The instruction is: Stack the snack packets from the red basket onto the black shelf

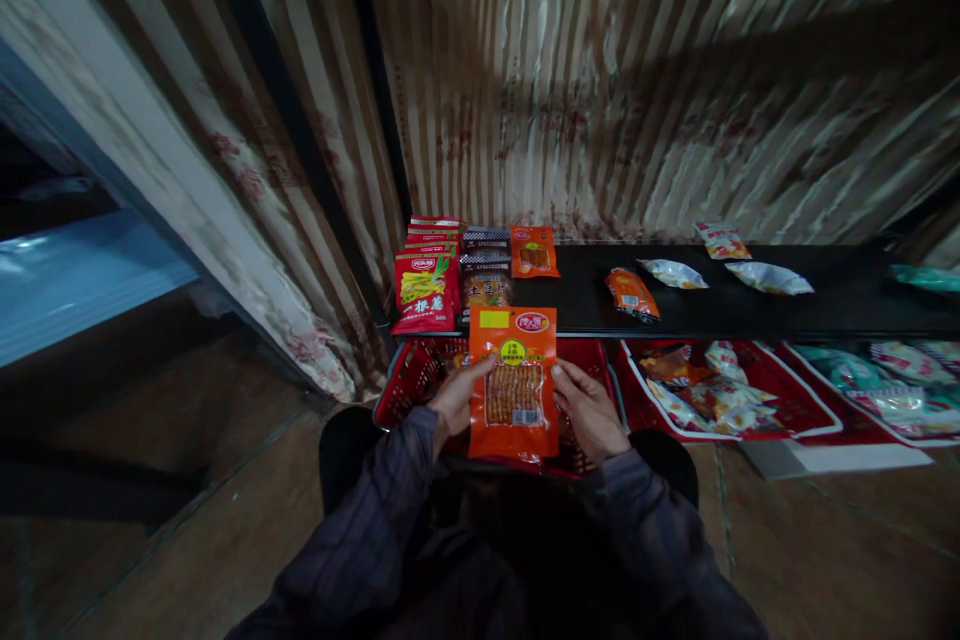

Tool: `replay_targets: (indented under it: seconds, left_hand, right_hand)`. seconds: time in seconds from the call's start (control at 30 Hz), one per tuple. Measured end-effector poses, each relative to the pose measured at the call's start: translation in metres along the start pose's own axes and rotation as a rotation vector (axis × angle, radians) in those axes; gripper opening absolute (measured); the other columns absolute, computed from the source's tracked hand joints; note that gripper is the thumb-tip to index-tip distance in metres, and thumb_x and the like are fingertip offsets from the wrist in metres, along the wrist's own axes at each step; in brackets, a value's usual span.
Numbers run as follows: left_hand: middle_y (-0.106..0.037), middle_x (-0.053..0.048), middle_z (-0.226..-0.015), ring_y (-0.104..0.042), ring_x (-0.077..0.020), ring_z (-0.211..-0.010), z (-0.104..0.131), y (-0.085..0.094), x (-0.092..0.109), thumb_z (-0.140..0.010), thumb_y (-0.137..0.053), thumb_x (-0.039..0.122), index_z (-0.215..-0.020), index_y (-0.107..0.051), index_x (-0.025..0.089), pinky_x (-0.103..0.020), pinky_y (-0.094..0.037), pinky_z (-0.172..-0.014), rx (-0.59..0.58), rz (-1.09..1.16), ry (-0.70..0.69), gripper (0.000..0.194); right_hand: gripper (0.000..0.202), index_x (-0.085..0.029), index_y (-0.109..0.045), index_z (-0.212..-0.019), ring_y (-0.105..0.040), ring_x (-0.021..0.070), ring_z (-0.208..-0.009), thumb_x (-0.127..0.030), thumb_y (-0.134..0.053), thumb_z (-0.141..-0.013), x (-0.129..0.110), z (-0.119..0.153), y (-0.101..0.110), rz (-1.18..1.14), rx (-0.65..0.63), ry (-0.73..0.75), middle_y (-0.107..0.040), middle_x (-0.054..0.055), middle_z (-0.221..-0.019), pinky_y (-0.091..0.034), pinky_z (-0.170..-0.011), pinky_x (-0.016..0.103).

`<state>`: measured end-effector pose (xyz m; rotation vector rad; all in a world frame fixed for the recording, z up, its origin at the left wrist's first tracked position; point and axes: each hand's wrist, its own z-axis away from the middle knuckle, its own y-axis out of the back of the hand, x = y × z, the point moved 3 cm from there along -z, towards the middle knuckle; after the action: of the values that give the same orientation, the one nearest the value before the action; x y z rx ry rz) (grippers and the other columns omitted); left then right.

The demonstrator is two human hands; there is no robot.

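Observation:
Between my two hands I hold an orange snack packet, upright with its printed front and clear window facing me. My left hand pinches its left edge, thumb on the front. My right hand grips the opposite edge the same way. Under the packet is a red basket, its contents mostly hidden. Just beyond, on a black shelf, stand red snack packets, dark checkered-top packets and another orange packet set further back.
Further right on the shelf lie an orange packet, several white packets and a green packet. Two more red baskets with packets stand below. A striped curtain hangs behind; dark metal posts rise at left.

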<state>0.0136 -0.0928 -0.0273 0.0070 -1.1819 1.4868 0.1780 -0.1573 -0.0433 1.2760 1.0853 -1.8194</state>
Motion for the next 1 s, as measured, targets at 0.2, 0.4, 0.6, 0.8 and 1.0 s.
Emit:
replay_targets:
  seconds: [0.2, 0.4, 0.6, 0.8, 1.0]
  left_hand:
    - [-0.075, -0.012, -0.097, -0.071, -0.0288, -0.094, -0.009, 0.01, -0.02, -0.074, -0.076, 0.036, -0.105, -0.069, 0.014, -0.043, -0.055, -0.087, -0.017, -0.028, 0.013, 0.038]
    - [-0.075, -0.012, -0.098, -0.071, -0.0282, -0.095, -0.016, 0.014, -0.025, -0.072, -0.077, 0.032, -0.102, -0.07, 0.012, -0.042, -0.053, -0.093, 0.037, -0.007, -0.109, 0.037]
    - [-0.075, -0.012, -0.098, -0.069, -0.0289, -0.101, -0.016, 0.014, -0.025, -0.068, -0.08, 0.03, -0.098, -0.071, 0.012, -0.042, -0.05, -0.098, 0.072, -0.016, -0.169, 0.036]
    - [-0.075, -0.011, -0.1, -0.066, -0.0284, -0.109, -0.015, 0.014, -0.023, -0.063, -0.084, 0.029, -0.088, -0.073, 0.014, -0.041, -0.046, -0.103, 0.121, -0.004, -0.233, 0.031]
    - [-0.075, -0.01, -0.101, -0.066, -0.0284, -0.107, -0.014, 0.012, -0.022, -0.065, -0.083, 0.032, -0.09, -0.073, 0.015, -0.04, -0.048, -0.101, 0.116, -0.009, -0.255, 0.032]
  right_hand:
    - [0.046, -0.019, -0.073, -0.088, -0.069, 0.0219, -0.08, -0.051, -0.083, -0.057, 0.021, -0.008, 0.002, -0.095, 0.055, -0.071, -0.076, 0.003, -0.084, -0.053, -0.073, 0.033]
    - [0.042, -0.021, -0.073, -0.085, -0.07, 0.0233, -0.076, -0.048, -0.084, -0.055, 0.027, -0.009, 0.008, -0.163, 0.076, -0.112, -0.076, 0.002, -0.076, -0.054, -0.069, 0.033]
    - [0.041, -0.021, -0.072, -0.079, -0.07, 0.0227, -0.071, -0.046, -0.087, -0.05, 0.022, -0.004, 0.006, -0.194, 0.107, -0.133, -0.075, 0.001, -0.073, -0.054, -0.067, 0.033]
    - [0.043, -0.021, -0.072, -0.078, -0.07, 0.0218, -0.075, -0.044, -0.089, -0.046, 0.02, -0.004, 0.005, -0.226, 0.15, -0.13, -0.076, 0.0, -0.074, -0.054, -0.072, 0.033]
    - [0.038, -0.021, -0.073, -0.078, -0.069, 0.0203, -0.072, -0.044, -0.086, -0.051, 0.02, -0.006, 0.005, -0.204, 0.141, -0.098, -0.076, 0.0, -0.076, -0.053, -0.071, 0.032]
